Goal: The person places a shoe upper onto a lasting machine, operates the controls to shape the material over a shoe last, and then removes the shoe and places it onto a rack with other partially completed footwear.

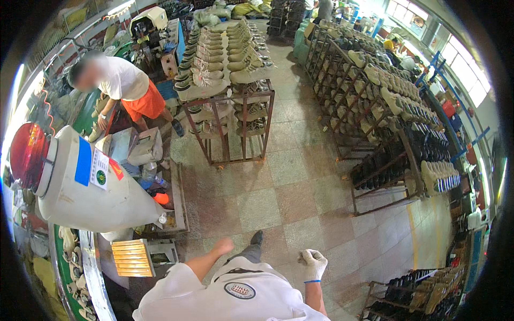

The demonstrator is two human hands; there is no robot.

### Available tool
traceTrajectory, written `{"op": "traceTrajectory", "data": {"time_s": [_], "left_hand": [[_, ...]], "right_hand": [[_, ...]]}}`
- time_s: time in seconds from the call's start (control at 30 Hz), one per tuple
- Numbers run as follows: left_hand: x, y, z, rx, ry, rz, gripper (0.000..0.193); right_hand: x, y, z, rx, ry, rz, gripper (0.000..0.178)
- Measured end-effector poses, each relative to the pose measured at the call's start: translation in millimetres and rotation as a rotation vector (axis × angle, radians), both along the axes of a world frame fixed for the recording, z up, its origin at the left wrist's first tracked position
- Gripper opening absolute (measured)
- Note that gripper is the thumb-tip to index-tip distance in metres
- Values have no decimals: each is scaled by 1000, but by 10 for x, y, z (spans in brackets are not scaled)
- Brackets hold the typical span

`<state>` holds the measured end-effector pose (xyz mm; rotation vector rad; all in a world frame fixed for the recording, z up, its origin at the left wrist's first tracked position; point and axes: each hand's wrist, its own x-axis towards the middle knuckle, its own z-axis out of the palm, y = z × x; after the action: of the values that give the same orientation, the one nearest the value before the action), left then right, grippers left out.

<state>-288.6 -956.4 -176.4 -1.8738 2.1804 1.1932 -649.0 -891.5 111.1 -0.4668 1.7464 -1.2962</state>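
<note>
My left hand is bare and swings out ahead of my body, above the tiled floor. It is small and smeared, so its fingers cannot be made out. On my right hand is a white knit glove with a blue cuff edge. Its fingers are curled in; a small dark spot shows by the fingertips, too small to name. Both hands are apart from the racks and machines. One dark shoe of mine is stepping forward. Nearest to my left arm stands a slatted wooden board.
A metal rack of shoes stands ahead, with long shoe racks to the right. A lower rack is at the near right. A large pale machine with a red dome fills the left. A co-worker bends over a green conveyor.
</note>
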Motion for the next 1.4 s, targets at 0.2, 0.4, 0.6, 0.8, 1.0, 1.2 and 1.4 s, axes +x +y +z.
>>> {"op": "traceTrajectory", "data": {"time_s": [0.2,0.4,0.6,0.8,1.0,1.2,1.4], "left_hand": [[-2158,-2000,1567,-198,571,-287,35],[-3134,-2885,2537,-414,612,-380,25],[-3494,-3854,2552,-580,598,-213,27],[-3795,-4715,3152,-858,542,7,19],[-3752,-5516,3299,-907,662,378,15],[-3534,-6420,3364,-603,1084,728,7],[-3302,-7285,3303,-280,1424,999,11]], "right_hand": [[-597,-1227,-24,-98,-333,-68,37],[-1086,-2618,-309,-111,-862,57,45],[-1721,-4029,-158,-25,-1137,279,43],[-2087,-5323,237,104,-1053,444,48],[-1940,-6354,556,225,-1086,595,39],[-1590,-7357,524,159,-912,745,35],[-1285,-8420,793,152,-540,937,37]]}}
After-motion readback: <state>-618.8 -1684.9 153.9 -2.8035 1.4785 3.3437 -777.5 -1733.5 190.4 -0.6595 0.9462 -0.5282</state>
